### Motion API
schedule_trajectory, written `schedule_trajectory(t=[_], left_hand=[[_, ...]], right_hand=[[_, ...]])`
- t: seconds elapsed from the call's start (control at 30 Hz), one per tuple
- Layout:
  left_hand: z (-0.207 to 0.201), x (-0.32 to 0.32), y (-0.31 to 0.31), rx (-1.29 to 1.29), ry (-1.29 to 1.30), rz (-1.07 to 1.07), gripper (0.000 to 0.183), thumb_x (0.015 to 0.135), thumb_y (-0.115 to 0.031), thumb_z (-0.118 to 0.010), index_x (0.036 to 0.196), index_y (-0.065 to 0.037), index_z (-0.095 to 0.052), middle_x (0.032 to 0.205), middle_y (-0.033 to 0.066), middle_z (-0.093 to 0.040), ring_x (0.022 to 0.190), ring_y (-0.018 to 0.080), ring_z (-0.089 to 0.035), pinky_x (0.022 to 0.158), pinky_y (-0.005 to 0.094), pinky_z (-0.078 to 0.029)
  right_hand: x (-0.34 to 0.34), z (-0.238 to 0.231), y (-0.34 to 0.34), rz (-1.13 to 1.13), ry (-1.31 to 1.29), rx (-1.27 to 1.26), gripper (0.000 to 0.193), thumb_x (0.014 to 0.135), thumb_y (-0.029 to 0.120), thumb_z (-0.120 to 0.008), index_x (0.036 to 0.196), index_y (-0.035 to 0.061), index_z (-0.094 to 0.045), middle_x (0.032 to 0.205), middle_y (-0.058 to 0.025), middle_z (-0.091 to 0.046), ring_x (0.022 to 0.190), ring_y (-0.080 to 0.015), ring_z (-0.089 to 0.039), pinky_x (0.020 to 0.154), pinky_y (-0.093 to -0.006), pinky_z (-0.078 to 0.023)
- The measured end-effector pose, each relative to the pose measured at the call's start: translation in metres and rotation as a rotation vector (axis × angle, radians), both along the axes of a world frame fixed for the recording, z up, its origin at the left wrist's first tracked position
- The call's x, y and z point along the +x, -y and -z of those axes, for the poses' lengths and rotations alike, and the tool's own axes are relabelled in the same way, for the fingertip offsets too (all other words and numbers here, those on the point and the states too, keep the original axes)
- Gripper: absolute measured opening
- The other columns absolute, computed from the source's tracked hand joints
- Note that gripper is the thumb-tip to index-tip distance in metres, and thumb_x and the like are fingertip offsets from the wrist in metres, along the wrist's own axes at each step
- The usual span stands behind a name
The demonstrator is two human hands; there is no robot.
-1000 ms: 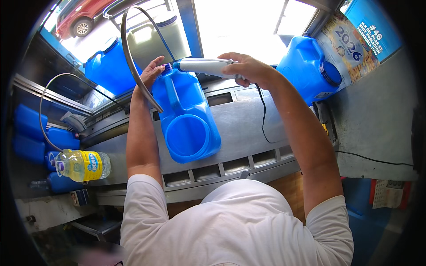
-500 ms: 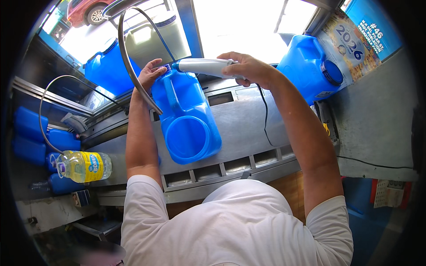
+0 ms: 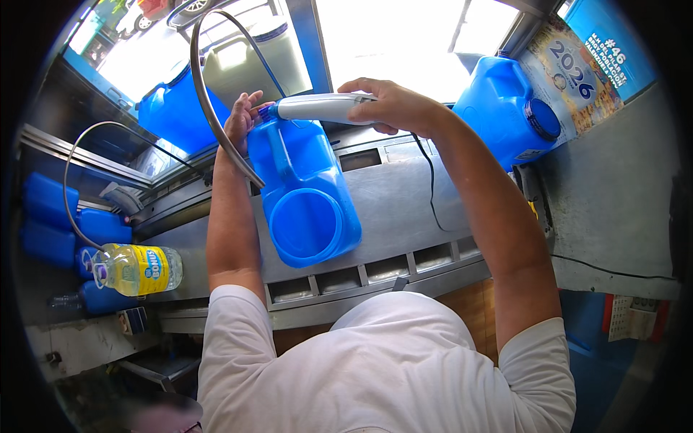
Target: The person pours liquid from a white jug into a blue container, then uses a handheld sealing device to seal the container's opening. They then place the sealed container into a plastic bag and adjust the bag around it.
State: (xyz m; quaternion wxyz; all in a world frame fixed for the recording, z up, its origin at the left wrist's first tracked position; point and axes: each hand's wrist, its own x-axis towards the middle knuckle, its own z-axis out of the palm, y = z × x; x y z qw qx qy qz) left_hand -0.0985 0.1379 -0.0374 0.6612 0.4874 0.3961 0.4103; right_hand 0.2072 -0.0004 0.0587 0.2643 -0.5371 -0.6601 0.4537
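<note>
A blue plastic water jug (image 3: pixel 325 162) with a moulded handle stands on the metal counter, its wide round opening facing me. My right hand (image 3: pixel 393 108) is wrapped around a white corded blower (image 3: pixel 314 107), like a slim hair dryer. The blower's blue nozzle end points left, right over the small spout at the jug's far corner; whether they touch cannot be made out. My left hand (image 3: pixel 240 123) is beside that spout, fingers apart, against or close to the jug's left side. A curved steel tube (image 3: pixel 206 94) partly covers the left hand and wrist.
Another blue jug (image 3: pixel 498 101) with a dark cap stands at right. A blue container (image 3: pixel 177 108) and a whitish one (image 3: pixel 253 68) are at back left. A yellow-labelled bottle (image 3: pixel 141 270) lies on the left. The blower's black cord (image 3: pixel 433 187) hangs across the metal counter (image 3: pixel 404 202).
The right hand and blower have shifted slightly left and down, bringing the nozzle over the spout. The left fingers have come off the spout and spread beside it.
</note>
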Motion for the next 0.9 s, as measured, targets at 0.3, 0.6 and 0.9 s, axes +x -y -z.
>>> schedule_trajectory(t=[0.3, 0.6, 0.9], left_hand=[[0.007, -0.005, -0.004, 0.096, -0.115, 0.024, 0.061, 0.085, -0.027, -0.076, 0.133, -0.002, -0.048, 0.11, 0.0129, -0.063, 0.096, 0.0167, -0.063, 0.083, 0.0289, -0.055], [0.027, -0.007, -0.019, 0.202, -0.324, -0.109, 0.077, 0.073, -0.05, -0.083, 0.125, 0.0, -0.054, 0.109, 0.0152, -0.064, 0.101, 0.0199, -0.06, 0.088, 0.0302, -0.048], [0.021, -0.006, -0.01, 0.055, 0.023, -0.08, 0.094, 0.087, -0.068, -0.054, 0.144, 0.003, -0.034, 0.126, 0.0264, -0.056, 0.119, 0.0299, -0.055, 0.099, 0.04, -0.048]], right_hand=[[0.009, -0.017, 0.0, 0.067, 0.109, 0.04, 0.068, 0.08, 0.032, -0.069, 0.138, 0.0038, -0.049, 0.095, -0.0197, -0.062, 0.056, -0.0107, -0.053, 0.048, -0.023, -0.044], [0.004, -0.018, -0.006, 0.01, 0.154, 0.059, 0.069, 0.076, 0.032, -0.068, 0.138, 0.0054, -0.05, 0.101, -0.0218, -0.062, 0.064, -0.0141, -0.056, 0.051, -0.0246, -0.047], [-0.016, -0.029, -0.013, -0.023, 0.235, 0.176, 0.06, 0.083, 0.029, -0.069, 0.137, 0.0086, -0.053, 0.111, -0.0226, -0.063, 0.08, -0.0207, -0.062, 0.064, -0.0265, -0.053]])
